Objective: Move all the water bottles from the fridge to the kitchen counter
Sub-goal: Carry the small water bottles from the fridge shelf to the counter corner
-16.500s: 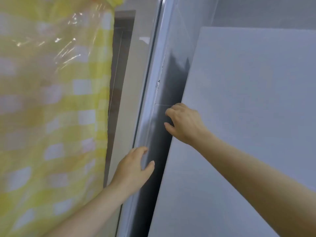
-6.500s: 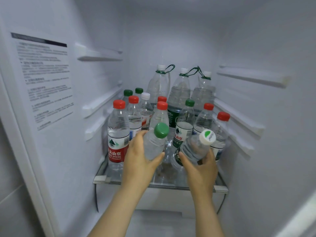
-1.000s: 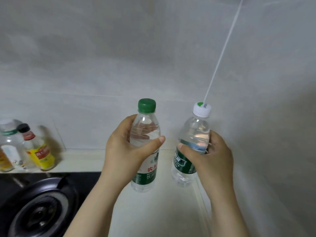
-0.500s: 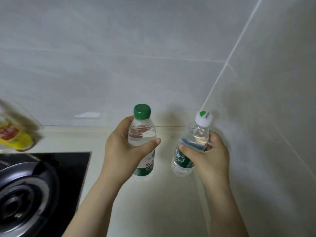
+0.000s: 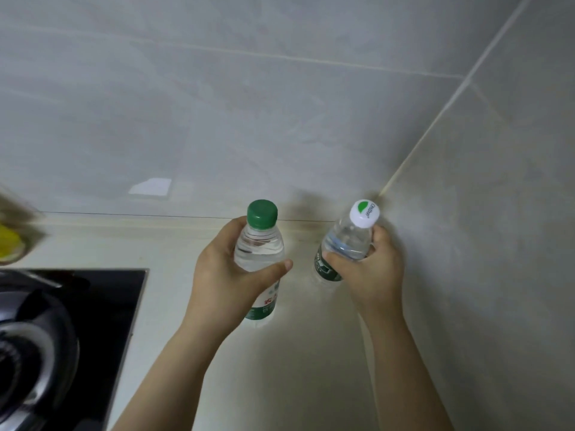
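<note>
My left hand [image 5: 225,276] grips a clear water bottle with a green cap [image 5: 259,244] around its upper body. Its base is low over the cream kitchen counter [image 5: 280,368], and I cannot tell if it touches. My right hand [image 5: 370,269] grips a second water bottle with a white cap [image 5: 347,241], tilted slightly, close to the corner where the two tiled walls meet. The fridge is out of view.
A black gas hob [image 5: 62,337] with a burner fills the lower left. A blurred yellow-labelled bottle [image 5: 9,244] stands at the far left edge by the back wall. Grey tiled walls close the counter at the back and right.
Both bottles have come lower and further toward the back corner of the counter. The view has tilted down, and the bottles at the left have slid almost out of view.
</note>
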Demonstrator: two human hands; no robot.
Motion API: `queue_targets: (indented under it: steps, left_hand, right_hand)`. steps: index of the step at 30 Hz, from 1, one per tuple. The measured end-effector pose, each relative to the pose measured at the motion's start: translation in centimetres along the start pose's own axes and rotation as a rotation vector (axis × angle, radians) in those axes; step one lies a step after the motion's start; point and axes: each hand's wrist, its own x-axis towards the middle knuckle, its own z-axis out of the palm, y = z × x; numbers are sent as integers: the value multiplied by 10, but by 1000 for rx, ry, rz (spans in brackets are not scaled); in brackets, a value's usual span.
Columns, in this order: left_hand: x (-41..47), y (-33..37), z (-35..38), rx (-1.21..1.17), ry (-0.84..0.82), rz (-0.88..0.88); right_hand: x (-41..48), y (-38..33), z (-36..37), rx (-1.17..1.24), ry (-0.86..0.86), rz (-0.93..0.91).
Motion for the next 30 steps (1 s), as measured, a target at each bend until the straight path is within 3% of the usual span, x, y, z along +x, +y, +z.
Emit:
queue_targets:
  steps: [11,30]
  left_hand:
    - [16,-17,8,-13,-3,-21]
    - [54,-22,38,-48,-63,101]
  right_hand:
    - [38,17,17,-102,100,-114]
    - [50,31,15,-30,42,-123]
